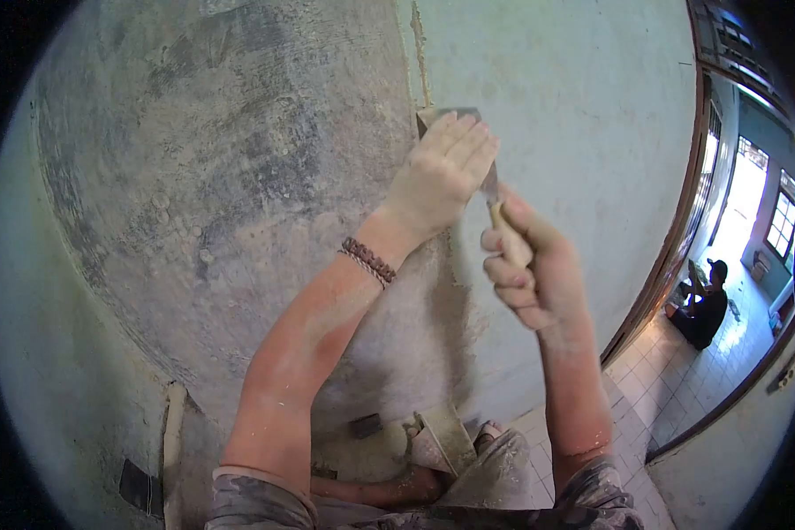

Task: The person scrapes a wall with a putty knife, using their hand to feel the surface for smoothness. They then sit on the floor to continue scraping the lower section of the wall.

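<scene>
Nearest the camera, the left sleeve [256, 502] and right sleeve [596, 490] are pushed up above dusty forearms. The handle of a scraper [491, 181] is gripped by the right hand [552, 265], its fingers curled closed; the blade is partly covered by the left hand [442, 177], laid flat with fingers nearly straight. The scraper is held against the wall [539, 53], where grey plaster [265, 159] is bordered by green paint [592, 132]. It is judged light, stiff-bladed, best held by its handle. Wider room is offered towards the door frame [677, 243]; below, movement may be hampered by a trouser leg [503, 468]
</scene>
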Tool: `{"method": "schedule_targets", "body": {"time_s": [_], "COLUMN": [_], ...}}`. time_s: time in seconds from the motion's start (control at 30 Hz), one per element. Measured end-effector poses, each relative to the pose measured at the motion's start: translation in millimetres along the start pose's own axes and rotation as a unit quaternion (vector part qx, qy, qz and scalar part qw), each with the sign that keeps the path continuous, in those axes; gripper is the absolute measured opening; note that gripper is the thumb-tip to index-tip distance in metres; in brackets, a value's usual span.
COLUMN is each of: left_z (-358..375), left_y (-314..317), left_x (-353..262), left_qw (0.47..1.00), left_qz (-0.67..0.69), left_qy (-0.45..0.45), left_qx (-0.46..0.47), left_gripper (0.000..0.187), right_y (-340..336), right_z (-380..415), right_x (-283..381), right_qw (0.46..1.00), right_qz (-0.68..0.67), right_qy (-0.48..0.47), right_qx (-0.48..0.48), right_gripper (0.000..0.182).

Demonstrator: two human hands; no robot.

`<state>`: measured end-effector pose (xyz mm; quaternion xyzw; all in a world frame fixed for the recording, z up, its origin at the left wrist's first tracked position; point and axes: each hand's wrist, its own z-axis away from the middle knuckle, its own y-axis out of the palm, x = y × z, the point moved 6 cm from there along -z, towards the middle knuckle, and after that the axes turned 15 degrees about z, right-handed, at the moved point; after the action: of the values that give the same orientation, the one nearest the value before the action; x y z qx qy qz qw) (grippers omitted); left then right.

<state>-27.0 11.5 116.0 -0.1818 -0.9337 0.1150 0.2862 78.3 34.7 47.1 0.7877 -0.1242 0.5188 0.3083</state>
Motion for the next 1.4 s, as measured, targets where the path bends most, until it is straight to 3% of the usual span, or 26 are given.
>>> {"method": "schedule_targets", "body": {"time_s": [0.13,0.2,0.27,0.33,0.4,0.53,0.63,0.83,0.9,1.0,1.23,1.4], "left_z": [5.1,-4.4,-3.9,3.9,22.1,9.1,-4.1,22.2,1.3,-21.7,33.9,-33.1], "left_y": [-1.1,-3.0,-1.0,-0.3,7.4,-0.1,-6.0,3.4,-6.7,-16.2,2.8,-30.4], "left_x": [-3.1,4.9,3.1,-1.5,-12.0,-2.2,8.6,-3.7,14.6,29.0,-7.1,37.7], "left_qw": [0.999,0.998,0.999,0.999,0.999,0.999,0.999,0.999,1.0,1.0,0.999,0.998], "left_qz": [-0.021,0.062,0.052,0.037,-0.019,0.011,0.033,0.0,0.003,0.011,-0.005,0.024], "left_qy": [0.03,-0.005,-0.011,-0.013,0.027,0.032,0.005,0.025,0.014,0.002,0.018,0.036], "left_qx": [0.017,0.004,-0.004,-0.018,0.027,0.007,-0.005,0.026,-0.025,-0.026,0.031,-0.043], "left_gripper": [0.035,0.038,0.038,0.037,0.036,0.036,0.036,0.038,0.04,0.041,0.04,0.035], "right_y": [4.7,9.2,9.5,2.7,-1.7,5.0,12.9,6.3,10.8,25.2,1.7,31.9], "right_z": [4.4,6.0,7.9,6.3,10.8,-3.2,2.9,4.4,-10.7,-14.8,7.7,-29.8], "right_x": [-7.7,16.1,26.2,4.4,-17.2,-2.6,15.5,-22.9,0.2,32.1,-42.9,33.4], "right_qw": [1.0,0.999,1.0,1.0,0.999,0.998,0.999,0.998,0.995,0.995,0.997,0.992], "right_qz": [0.01,0.001,0.015,0.027,0.054,0.038,0.049,0.057,0.086,0.07,0.074,0.093], "right_qy": [-0.014,-0.014,-0.009,-0.01,0.001,-0.036,-0.012,-0.034,-0.045,-0.066,-0.009,-0.089], "right_qx": [0.016,0.032,0.014,0.013,-0.004,0.027,0.013,0.002,-0.007,0.02,-0.025,-0.01], "right_gripper": [0.052,0.051,0.048,0.048,0.048,0.048,0.049,0.052,0.053,0.052,0.052,0.048]}}
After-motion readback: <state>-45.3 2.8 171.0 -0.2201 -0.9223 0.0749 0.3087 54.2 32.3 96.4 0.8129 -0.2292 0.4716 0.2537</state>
